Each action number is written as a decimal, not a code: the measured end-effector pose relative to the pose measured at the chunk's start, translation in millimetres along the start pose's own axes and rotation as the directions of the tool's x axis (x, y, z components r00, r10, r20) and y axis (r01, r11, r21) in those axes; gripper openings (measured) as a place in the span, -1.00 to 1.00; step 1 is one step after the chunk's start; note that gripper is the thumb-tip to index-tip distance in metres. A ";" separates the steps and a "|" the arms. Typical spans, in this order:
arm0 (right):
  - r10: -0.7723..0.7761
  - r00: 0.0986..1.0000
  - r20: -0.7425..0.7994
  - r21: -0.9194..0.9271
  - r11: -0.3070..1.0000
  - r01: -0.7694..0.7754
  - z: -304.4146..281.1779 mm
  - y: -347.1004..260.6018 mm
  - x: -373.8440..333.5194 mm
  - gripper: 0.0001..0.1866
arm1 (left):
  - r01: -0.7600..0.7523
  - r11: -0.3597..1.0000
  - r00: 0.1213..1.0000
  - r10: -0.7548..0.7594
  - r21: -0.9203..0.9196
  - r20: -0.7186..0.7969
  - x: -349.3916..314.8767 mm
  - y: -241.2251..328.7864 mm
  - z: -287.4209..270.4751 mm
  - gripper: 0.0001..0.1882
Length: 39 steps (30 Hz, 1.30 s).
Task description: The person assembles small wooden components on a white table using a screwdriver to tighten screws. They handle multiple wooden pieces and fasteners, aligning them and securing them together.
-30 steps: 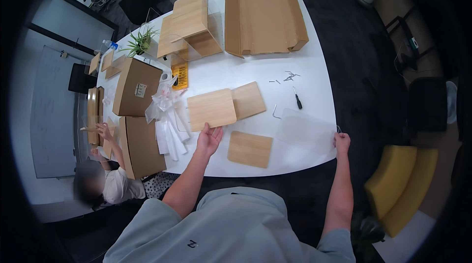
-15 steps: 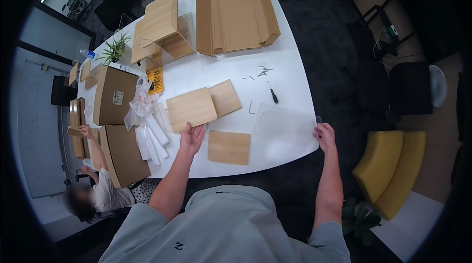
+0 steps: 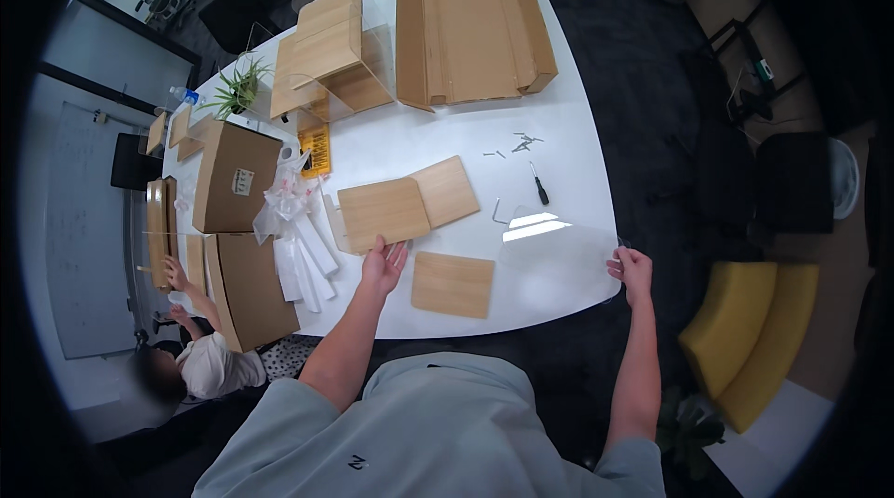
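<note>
My right hand (image 3: 633, 273) pinches the right edge of a clear acrylic panel (image 3: 559, 261) at the table's right side. Bright reflections cross the panel's far left part. My left hand (image 3: 384, 267) is palm up with fingers stretched out, its thumb at the near edge of a light wooden board (image 3: 382, 211). That board overlaps a second wooden board (image 3: 449, 191) and partly covers another clear panel (image 3: 335, 223). Between my hands lies a third wooden board (image 3: 453, 285). A hex key (image 3: 498, 211) and a black-handled screwdriver (image 3: 540, 189) are beyond the acrylic panel.
Several screws (image 3: 526, 141) lie near the screwdriver. An open cardboard box (image 3: 475, 33) and a wood-and-acrylic stand (image 3: 326, 42) occupy the far side. Closed cartons (image 3: 237, 177), plastic wrapping (image 3: 289, 195) and a plant (image 3: 240, 88) are left. A co-worker (image 3: 219, 363) sits at lower left.
The whole view has shifted, putting things further right. The acrylic panel has tilted and now catches bright reflections. My left hand stays by the board. The co-worker's hands and held piece have moved.
</note>
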State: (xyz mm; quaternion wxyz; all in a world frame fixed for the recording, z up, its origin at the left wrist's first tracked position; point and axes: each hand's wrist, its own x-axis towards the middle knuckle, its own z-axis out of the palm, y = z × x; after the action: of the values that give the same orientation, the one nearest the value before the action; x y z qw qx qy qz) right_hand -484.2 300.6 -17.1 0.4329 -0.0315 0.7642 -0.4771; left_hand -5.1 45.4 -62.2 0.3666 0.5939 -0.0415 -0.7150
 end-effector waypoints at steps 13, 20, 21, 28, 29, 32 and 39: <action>-0.397 0.903 -0.164 -0.222 0.907 0.359 -0.5 -38.6 -65.9 -0.84 | -0.329 0.376 0.909 -0.122 0.866 0.399 -33.3 -89.6 63.9 -0.56; -0.465 0.856 -0.227 -0.347 0.860 0.375 -31.0 -61.4 -118.5 -0.83 | -0.621 0.087 0.748 -0.234 0.779 0.621 -49.6 -157.6 135.8 -0.48; -0.475 0.849 -0.232 -0.361 0.852 0.379 -36.0 -62.1 -123.8 -0.82 | -0.638 0.059 0.739 -0.233 0.767 0.632 -44.4 -164.6 137.5 -0.48; -0.467 0.816 -0.339 -0.343 0.869 0.355 -72.3 -63.9 -162.2 -0.81 | -0.655 -0.021 0.731 -0.270 0.756 0.626 -37.7 -192.6 127.4 -0.50; -0.460 0.812 -0.359 -0.314 0.879 0.359 -78.8 -65.7 -169.6 -0.80 | -0.655 -0.028 0.729 -0.287 0.755 0.622 -39.5 -197.0 127.4 -0.50; -0.431 0.818 -0.382 -0.219 0.901 0.373 -92.5 -71.6 -186.3 -0.76 | -0.666 -0.012 0.712 -0.306 0.746 0.632 -47.2 -198.1 134.8 -0.48; -0.406 0.868 -0.286 0.013 0.904 0.427 -79.0 -91.2 -191.0 -0.42 | -0.370 0.488 0.711 -0.399 0.791 0.579 -81.6 -181.4 184.3 -0.61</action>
State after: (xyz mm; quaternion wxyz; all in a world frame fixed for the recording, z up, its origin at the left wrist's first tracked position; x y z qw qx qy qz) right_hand -453.0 394.6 185.9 0.2096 -0.1123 0.7735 -0.5875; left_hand -251.3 154.9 -31.5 -0.0389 0.3741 -0.5275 -0.7618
